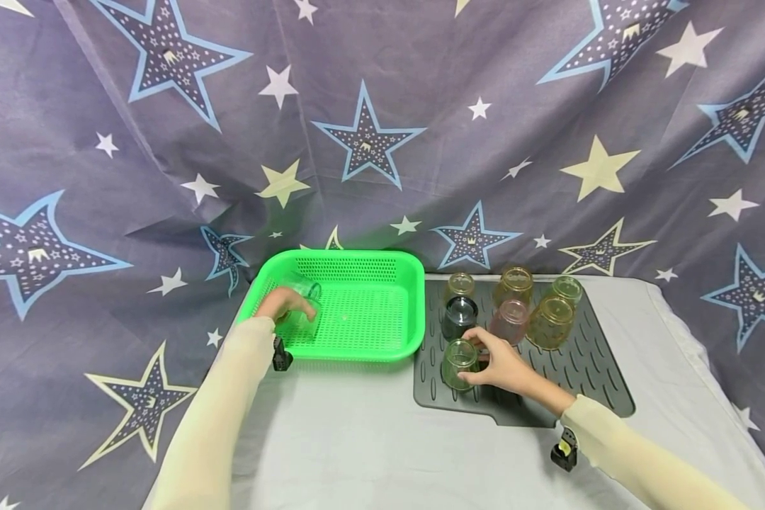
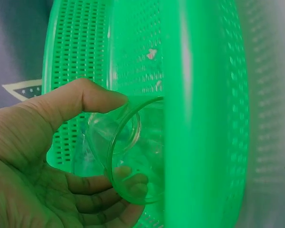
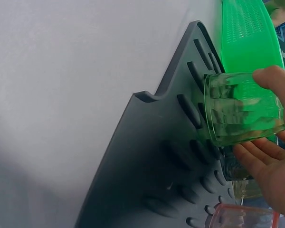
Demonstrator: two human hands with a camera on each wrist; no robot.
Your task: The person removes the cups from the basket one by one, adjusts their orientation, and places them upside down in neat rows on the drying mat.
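Note:
My left hand (image 1: 287, 303) reaches into the left end of a green plastic basket (image 1: 414, 304). Its thumb and curled fingers hold a drinking glass (image 2: 152, 142), partly hidden by the basket wall in the left wrist view. Beside it in the basket is another clear glass (image 1: 301, 283). Over the dark drying mat (image 1: 586, 375), my right hand (image 1: 502, 365) grips a pale green glass (image 1: 460, 363) between thumb and fingers. That glass is upside down at the mat's front left, its rim at or near the surface; contact is hard to tell.
Several upturned glasses share the mat: a dark one (image 1: 460, 315) just behind the green glass, a pink one (image 1: 511, 320), amber ones (image 1: 551, 322) and a greenish one (image 1: 569, 287). A star-patterned curtain (image 1: 382, 205) hangs behind the white-covered table (image 1: 357, 439).

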